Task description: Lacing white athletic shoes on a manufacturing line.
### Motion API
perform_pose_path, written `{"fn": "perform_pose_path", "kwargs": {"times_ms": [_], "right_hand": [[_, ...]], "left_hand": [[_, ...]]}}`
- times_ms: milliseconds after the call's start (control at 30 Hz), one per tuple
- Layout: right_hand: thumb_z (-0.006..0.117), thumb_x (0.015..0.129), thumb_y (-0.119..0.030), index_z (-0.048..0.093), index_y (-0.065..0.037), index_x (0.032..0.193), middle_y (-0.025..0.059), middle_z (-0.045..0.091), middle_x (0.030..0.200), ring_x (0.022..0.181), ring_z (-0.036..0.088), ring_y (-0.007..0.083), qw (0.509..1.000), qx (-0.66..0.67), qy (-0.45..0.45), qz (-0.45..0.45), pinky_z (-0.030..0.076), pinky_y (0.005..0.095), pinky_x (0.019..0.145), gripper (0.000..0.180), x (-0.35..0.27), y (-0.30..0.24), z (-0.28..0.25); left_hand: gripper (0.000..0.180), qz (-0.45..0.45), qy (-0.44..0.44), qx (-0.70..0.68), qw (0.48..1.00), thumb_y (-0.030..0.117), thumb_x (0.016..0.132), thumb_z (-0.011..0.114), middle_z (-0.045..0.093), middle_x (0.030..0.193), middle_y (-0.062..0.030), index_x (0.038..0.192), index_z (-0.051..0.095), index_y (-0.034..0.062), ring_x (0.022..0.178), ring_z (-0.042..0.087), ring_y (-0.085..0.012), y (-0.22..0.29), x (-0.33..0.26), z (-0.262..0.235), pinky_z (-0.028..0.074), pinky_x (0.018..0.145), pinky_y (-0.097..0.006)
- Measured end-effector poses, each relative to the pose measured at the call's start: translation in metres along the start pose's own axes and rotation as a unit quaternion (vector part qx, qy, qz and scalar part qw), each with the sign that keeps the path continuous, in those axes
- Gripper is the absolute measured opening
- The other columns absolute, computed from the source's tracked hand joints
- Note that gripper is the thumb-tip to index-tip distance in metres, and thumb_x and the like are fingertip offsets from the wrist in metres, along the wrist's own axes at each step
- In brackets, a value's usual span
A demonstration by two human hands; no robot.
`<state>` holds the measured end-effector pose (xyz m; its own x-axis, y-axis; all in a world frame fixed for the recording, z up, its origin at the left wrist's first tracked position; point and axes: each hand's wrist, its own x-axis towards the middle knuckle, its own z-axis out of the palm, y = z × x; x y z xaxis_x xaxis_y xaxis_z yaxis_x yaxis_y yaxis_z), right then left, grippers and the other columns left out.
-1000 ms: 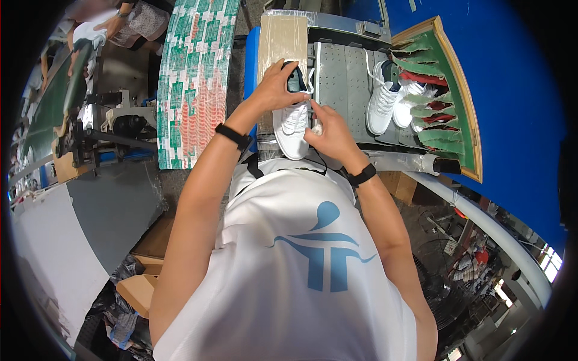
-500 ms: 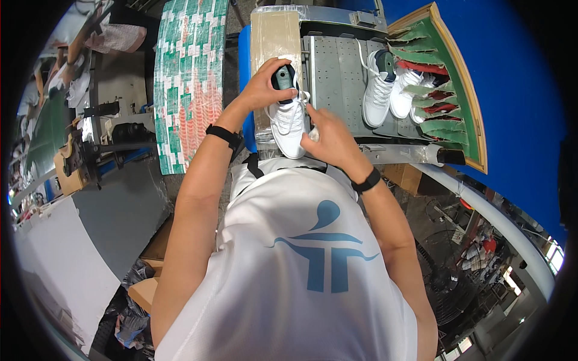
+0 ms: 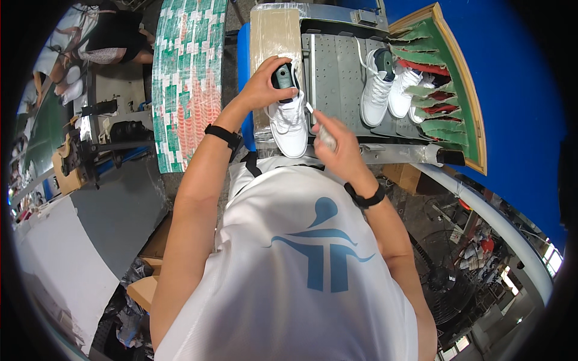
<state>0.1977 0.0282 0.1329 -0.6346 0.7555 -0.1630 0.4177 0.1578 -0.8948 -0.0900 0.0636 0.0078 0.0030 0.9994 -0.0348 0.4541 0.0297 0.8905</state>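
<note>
Here, left hand (image 3: pixel 265 87) grips white sneaker (image 3: pixel 289 123).

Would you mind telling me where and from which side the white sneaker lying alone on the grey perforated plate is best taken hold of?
Probably at the heel collar of the white sneaker, coming from above at the far end. It lies sole-down, toe toward the person, dark-lined opening up, so the fingers can hook the rim. The second pair crowds its right side; its left side faces bare grey plate.
</note>
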Motion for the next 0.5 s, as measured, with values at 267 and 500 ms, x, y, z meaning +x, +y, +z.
{"fn": "perform_pose_path", "kwargs": {"times_ms": [267,500], "right_hand": [[0.072,0.085,-0.023,0.064,0.012,0.138,0.0267,0.071,0.103,0.099,0.070,0.0448,0.980,-0.186,-0.049,-0.049,0.056,0.0500,0.092,0.064,0.040,0.017,-0.012],[0.074,0.084,-0.028,0.068,0.009,0.132,0.0282,0.073,0.104,0.101,0.071,0.0459,0.957,-0.195,-0.197,0.091,0.057,0.0502,0.091,0.061,-0.063,0.045,-0.049]], "left_hand": [[0.095,-0.012,-0.001,-0.005,1.000,0.042,0.076,0.096,0.041,0.169,-0.0283,0.158,0.056,0.0163,0.158,0.042,-0.0431,-0.001,0.000,0.006,0.039,0.127,-0.046],[0.092,-0.004,-0.001,-0.043,0.999,0.039,0.076,0.096,0.045,0.168,-0.0249,0.157,0.058,0.0173,0.157,0.045,-0.0408,-0.009,-0.002,0.000,0.039,0.126,-0.045]]}}
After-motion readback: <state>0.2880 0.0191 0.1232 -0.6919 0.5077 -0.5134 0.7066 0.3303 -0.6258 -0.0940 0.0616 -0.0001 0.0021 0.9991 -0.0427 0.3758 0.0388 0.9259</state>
